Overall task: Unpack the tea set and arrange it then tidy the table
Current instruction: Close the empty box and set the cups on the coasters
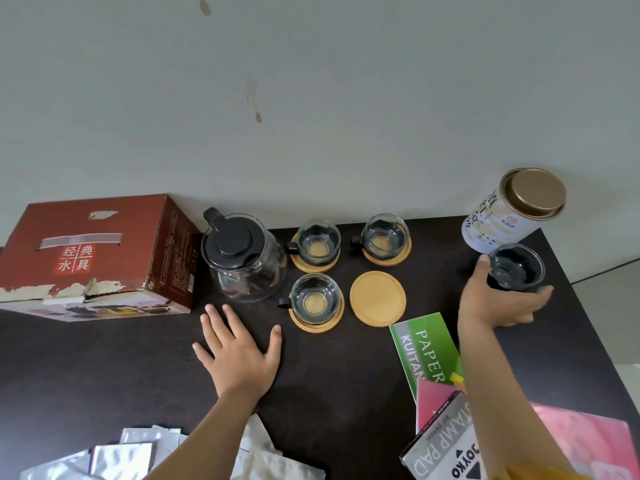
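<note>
A glass teapot (244, 259) with a black lid stands by the wall on the dark table (346, 393). To its right, three glass cups (318, 241) (385, 237) (315, 299) sit on wooden coasters. One bare wooden coaster (377, 298) lies at the lower right of that group. My right hand (498, 303) grips a fourth glass cup (516, 268) at the table's right side, in front of a tea tin. My left hand (239, 351) rests flat on the table below the teapot, fingers spread, holding nothing.
A red cardboard box (93, 254) sits at the back left. A white tea tin (512, 213) with a gold lid stands at the back right. A green paper pad (429, 351), pink sheets (588, 438) and a stamp pad box (446, 441) lie at front right; foil wrappers (121, 459) at front left.
</note>
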A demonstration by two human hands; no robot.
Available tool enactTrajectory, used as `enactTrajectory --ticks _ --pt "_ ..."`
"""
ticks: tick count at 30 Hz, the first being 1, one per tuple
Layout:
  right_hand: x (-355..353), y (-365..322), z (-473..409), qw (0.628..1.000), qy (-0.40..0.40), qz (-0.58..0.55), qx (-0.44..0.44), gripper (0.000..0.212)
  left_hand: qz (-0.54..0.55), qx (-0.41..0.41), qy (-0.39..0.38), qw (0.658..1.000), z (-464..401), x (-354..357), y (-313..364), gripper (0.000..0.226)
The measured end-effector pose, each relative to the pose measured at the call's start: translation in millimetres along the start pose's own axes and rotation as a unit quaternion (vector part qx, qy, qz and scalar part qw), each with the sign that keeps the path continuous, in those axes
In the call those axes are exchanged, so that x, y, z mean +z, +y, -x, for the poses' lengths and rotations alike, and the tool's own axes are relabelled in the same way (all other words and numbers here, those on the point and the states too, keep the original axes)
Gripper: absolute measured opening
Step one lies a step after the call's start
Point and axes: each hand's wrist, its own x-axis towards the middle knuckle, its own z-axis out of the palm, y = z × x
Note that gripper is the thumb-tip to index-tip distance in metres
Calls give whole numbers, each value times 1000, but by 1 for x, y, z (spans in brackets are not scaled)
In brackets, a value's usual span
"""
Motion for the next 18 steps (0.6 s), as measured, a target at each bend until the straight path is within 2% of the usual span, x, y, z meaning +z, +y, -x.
enactTrajectory --ticks 6,11,14,18 --pt "4 -3 -2 999 25 13 16 90 -5 -1 -1 1000 0 -1 0 99" --pt "-4 -3 9 998 23 -52 9 82 -4 0 0 1000 0 0 0 99" --pt "-15 -10 30 996 -7 -89 32 78 -3 1 0 1000 -1 0 0 99" --pt "-34 -25 77 991 -99 -89 28 75 -5 1 0 1000 -1 -1 0 99"
